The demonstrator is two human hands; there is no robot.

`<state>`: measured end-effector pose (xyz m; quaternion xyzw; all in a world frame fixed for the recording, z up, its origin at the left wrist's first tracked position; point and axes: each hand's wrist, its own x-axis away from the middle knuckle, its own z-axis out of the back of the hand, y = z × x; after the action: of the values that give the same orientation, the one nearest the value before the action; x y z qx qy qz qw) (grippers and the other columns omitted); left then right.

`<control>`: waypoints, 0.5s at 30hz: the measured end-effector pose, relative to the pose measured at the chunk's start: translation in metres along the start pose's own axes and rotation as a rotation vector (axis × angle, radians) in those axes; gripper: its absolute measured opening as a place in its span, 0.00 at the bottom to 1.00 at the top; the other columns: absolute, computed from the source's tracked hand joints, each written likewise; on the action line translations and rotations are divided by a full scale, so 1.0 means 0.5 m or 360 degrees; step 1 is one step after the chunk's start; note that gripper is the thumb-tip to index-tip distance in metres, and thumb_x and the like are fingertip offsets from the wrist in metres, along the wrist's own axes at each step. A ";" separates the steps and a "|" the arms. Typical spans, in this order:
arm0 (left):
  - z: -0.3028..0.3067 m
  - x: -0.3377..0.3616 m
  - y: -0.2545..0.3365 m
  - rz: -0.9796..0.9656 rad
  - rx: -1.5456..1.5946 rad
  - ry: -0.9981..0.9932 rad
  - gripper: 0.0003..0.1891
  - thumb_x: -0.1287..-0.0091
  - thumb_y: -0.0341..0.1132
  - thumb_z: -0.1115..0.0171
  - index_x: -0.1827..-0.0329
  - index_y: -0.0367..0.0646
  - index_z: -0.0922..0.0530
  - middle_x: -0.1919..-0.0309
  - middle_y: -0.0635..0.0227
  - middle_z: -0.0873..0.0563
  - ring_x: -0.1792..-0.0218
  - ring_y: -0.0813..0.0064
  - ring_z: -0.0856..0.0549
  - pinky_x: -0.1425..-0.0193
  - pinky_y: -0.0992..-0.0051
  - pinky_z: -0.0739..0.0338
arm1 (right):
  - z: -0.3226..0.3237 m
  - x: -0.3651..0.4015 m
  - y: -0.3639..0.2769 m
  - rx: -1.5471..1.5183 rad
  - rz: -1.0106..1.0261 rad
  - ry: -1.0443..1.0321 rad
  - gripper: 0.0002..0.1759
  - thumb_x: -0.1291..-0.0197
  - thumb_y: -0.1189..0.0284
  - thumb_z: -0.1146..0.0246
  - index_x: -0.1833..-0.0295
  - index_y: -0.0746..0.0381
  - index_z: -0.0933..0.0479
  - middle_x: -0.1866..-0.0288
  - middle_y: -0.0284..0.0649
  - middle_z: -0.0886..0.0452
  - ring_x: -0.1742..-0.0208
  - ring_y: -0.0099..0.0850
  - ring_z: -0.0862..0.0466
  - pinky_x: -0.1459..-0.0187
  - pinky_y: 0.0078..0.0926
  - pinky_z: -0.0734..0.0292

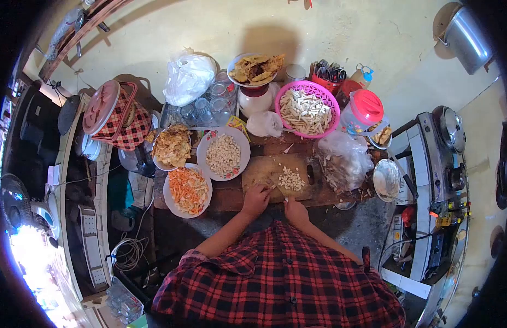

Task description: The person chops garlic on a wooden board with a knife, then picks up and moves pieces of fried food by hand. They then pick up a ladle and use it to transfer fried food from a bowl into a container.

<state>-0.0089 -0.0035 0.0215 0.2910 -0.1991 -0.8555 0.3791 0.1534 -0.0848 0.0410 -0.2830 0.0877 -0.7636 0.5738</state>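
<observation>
My right hand (296,212) is closed round the handle of a knife (286,199), low over the front edge of a wooden cutting board (260,165). Little of the blade shows. At the board's left front, my left hand (256,199) has its fingers drawn together beside a small pale piece; whether they grip it is too small to make out. A heap of pale diced pieces (291,179) lies just beyond the knife. Left of the board is a plate (245,152) of similar pieces. A pink basket (337,116) at the back holds pale cut sticks.
A plate of shredded orange and white vegetables (189,189) and a bowl of fried food (172,146) stand left. Glasses (204,111) and a white plastic bag (190,78) are behind them. Right are a plastic bag (345,158), a pink-lidded jug (365,109) and a stove (436,136).
</observation>
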 end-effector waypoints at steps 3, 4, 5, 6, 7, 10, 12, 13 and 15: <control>-0.005 -0.002 -0.002 -0.0030 0.0035 0.0052 0.13 0.51 0.25 0.37 0.60 0.40 0.18 0.64 0.61 0.20 0.60 0.59 0.20 0.56 0.63 0.24 | 0.008 0.008 0.000 -0.0003 -0.0064 -0.0045 0.17 0.33 0.61 0.51 0.56 0.66 0.32 0.70 0.57 0.20 0.66 0.54 0.18 0.65 0.50 0.23; -0.001 -0.002 0.003 -0.0007 0.0054 0.0045 0.12 0.51 0.25 0.38 0.61 0.39 0.18 0.64 0.61 0.20 0.60 0.59 0.20 0.56 0.63 0.24 | 0.007 0.014 0.002 0.0002 -0.0071 -0.0019 0.17 0.33 0.61 0.51 0.55 0.66 0.32 0.71 0.57 0.20 0.66 0.55 0.18 0.66 0.50 0.23; 0.003 -0.004 0.007 0.0015 0.0073 0.0038 0.12 0.51 0.26 0.38 0.62 0.39 0.18 0.64 0.61 0.20 0.59 0.59 0.20 0.56 0.63 0.24 | 0.006 0.017 0.004 0.0008 -0.0080 0.0008 0.18 0.33 0.61 0.51 0.54 0.67 0.32 0.71 0.57 0.20 0.67 0.55 0.18 0.67 0.50 0.23; 0.002 -0.005 0.006 0.0015 0.0076 0.0038 0.12 0.51 0.26 0.38 0.62 0.39 0.18 0.64 0.61 0.20 0.59 0.59 0.20 0.56 0.63 0.24 | 0.008 0.019 0.004 0.0010 -0.0081 0.0007 0.18 0.33 0.61 0.51 0.54 0.67 0.32 0.71 0.57 0.20 0.67 0.55 0.18 0.67 0.50 0.23; 0.001 -0.004 0.005 -0.0024 0.0056 0.0078 0.11 0.51 0.26 0.38 0.62 0.39 0.18 0.64 0.61 0.20 0.59 0.59 0.20 0.56 0.63 0.24 | 0.010 0.022 0.005 -0.0006 -0.0046 0.0017 0.18 0.33 0.61 0.51 0.54 0.67 0.32 0.72 0.57 0.21 0.68 0.54 0.18 0.68 0.49 0.23; -0.007 0.002 -0.003 -0.0033 0.0041 0.0077 0.11 0.51 0.26 0.37 0.62 0.40 0.18 0.64 0.61 0.20 0.59 0.59 0.20 0.57 0.63 0.24 | 0.015 0.028 0.000 -0.0051 -0.0036 0.0010 0.18 0.33 0.61 0.51 0.53 0.67 0.33 0.72 0.59 0.21 0.68 0.56 0.19 0.67 0.52 0.24; -0.007 0.003 -0.005 -0.0001 0.0043 0.0042 0.11 0.51 0.26 0.37 0.62 0.40 0.18 0.64 0.61 0.20 0.59 0.59 0.20 0.57 0.64 0.25 | 0.018 0.030 -0.006 -0.0078 -0.0056 -0.0008 0.17 0.34 0.61 0.50 0.54 0.67 0.33 0.72 0.60 0.21 0.67 0.58 0.20 0.66 0.54 0.25; -0.005 0.003 -0.003 -0.0005 0.0018 0.0056 0.11 0.51 0.26 0.37 0.62 0.40 0.18 0.64 0.61 0.20 0.59 0.59 0.20 0.57 0.63 0.25 | 0.018 0.032 -0.009 -0.0064 -0.0063 0.0003 0.18 0.34 0.62 0.50 0.52 0.67 0.33 0.72 0.60 0.21 0.67 0.58 0.20 0.66 0.54 0.25; -0.005 0.004 -0.002 -0.0005 -0.0006 0.0070 0.11 0.51 0.26 0.37 0.62 0.40 0.17 0.64 0.61 0.20 0.59 0.59 0.20 0.57 0.63 0.25 | 0.018 0.034 -0.012 -0.0049 -0.0070 0.0010 0.18 0.34 0.62 0.50 0.51 0.67 0.33 0.71 0.60 0.21 0.67 0.58 0.20 0.66 0.54 0.25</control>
<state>-0.0087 -0.0048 0.0182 0.3093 -0.1887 -0.8500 0.3824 0.1502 -0.0967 0.0569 -0.2913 0.0948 -0.7754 0.5522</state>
